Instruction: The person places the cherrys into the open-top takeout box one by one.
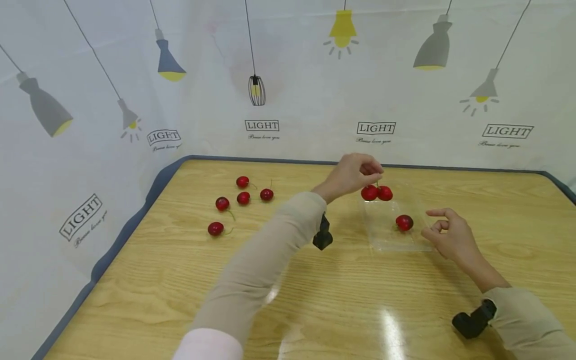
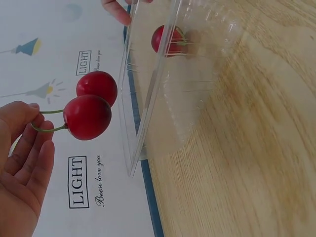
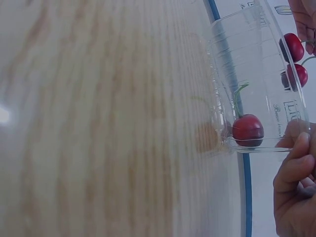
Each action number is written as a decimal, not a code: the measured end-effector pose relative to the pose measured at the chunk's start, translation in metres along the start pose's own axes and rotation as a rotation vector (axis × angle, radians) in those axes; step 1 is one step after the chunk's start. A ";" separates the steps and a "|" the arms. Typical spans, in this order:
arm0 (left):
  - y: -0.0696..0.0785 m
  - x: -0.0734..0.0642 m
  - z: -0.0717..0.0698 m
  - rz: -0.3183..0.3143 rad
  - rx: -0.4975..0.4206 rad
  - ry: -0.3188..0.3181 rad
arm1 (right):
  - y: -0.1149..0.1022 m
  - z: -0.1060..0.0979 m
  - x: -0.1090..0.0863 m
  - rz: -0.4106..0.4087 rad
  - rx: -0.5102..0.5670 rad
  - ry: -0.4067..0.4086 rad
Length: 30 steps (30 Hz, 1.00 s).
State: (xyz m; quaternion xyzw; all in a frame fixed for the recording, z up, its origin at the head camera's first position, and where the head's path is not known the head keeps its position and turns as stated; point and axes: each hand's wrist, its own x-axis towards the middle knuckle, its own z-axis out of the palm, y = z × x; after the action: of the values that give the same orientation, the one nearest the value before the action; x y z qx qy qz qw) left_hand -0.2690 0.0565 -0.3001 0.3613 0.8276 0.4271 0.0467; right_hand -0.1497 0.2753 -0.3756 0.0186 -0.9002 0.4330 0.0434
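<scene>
With my left hand (image 1: 353, 172) I am pinching the stems (image 2: 49, 130) of two cherries (image 1: 385, 193), which are hanging near the far left corner of a clear box (image 1: 381, 227). My right hand (image 1: 456, 241) is gripping the box's right edge. One cherry (image 1: 404, 223) is lying inside; five more cherries (image 1: 243, 198) are resting left on the table (image 1: 342, 305).

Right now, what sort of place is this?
Probably a staged tabletop set, perhaps for recording: a wood-grain table, a lamp-print backdrop along its far and left edges, and a black wrist-worn device.
</scene>
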 end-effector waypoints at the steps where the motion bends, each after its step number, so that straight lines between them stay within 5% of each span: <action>1: 0.000 0.001 0.001 -0.004 0.005 0.000 | 0.000 0.000 0.000 0.001 0.001 0.000; 9: -0.004 0.005 0.014 -0.030 0.030 0.001 | -0.001 0.000 0.000 0.018 0.013 -0.001; 30: -0.007 0.005 0.047 -0.169 -0.152 0.117 | -0.003 -0.001 -0.001 0.021 0.025 -0.005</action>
State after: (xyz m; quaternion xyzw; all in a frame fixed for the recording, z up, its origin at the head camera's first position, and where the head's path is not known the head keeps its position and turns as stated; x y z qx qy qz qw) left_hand -0.2590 0.0889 -0.3340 0.2601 0.8217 0.5033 0.0617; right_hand -0.1490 0.2742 -0.3734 0.0108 -0.8950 0.4445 0.0365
